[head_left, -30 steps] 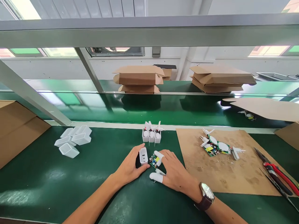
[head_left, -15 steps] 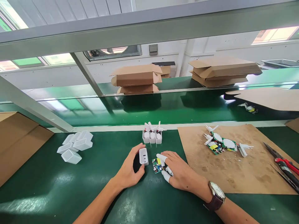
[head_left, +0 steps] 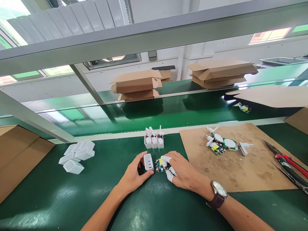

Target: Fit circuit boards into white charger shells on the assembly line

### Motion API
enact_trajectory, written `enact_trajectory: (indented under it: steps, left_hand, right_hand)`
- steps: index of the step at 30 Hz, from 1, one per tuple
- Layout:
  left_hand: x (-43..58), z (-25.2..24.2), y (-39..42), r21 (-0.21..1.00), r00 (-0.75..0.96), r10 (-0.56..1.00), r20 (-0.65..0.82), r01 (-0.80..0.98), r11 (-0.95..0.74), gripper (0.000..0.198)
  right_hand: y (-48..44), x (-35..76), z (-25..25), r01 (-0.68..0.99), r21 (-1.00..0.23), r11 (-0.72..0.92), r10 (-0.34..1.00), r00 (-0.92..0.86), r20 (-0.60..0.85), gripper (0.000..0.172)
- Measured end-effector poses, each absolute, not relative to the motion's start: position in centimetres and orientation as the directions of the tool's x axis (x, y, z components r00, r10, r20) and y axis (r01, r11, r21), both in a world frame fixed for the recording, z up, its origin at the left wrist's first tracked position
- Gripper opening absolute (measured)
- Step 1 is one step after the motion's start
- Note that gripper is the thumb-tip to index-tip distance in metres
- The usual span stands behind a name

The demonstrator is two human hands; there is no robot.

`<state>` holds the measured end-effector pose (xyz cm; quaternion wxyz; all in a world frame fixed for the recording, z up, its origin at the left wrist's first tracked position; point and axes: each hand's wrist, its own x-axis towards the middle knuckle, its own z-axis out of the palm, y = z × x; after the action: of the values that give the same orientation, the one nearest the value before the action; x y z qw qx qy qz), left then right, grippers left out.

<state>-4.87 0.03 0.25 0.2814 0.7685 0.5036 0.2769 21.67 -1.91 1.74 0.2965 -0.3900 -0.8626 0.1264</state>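
Note:
My left hand (head_left: 133,175) grips a white charger housing (head_left: 148,162) on the green mat, its open end facing right. My right hand (head_left: 184,173), with white finger cots on thumb and forefinger and a watch on the wrist, pinches a small green circuit board (head_left: 159,165) with a white plug piece just beside the housing's opening. Three filled white housings with prongs (head_left: 154,139) stand in a row just behind my hands.
A heap of empty white housings (head_left: 75,155) lies at left. A brown cardboard sheet (head_left: 231,170) at right carries several circuit boards and plug parts (head_left: 222,144). Red-handled pliers (head_left: 287,162) lie far right. Cardboard boxes (head_left: 16,157) stand at left and on the far shelf.
My right hand has brought the circuit board a little closer to the housing's opening. The view has shifted slightly; my left hand keeps the same grip.

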Motion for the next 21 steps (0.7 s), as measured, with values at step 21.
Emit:
enact_trajectory:
  steps: [21]
  left_hand:
    - [-4.1, -0.1, -0.1, 0.549, 0.478, 0.721, 0.503, 0.467, -0.693, 0.061]
  right_hand:
    - [-3.8, 20.3, 2.8, 0.62, -0.202, 0.758, 0.582, -0.504, 0.638, 0.06]
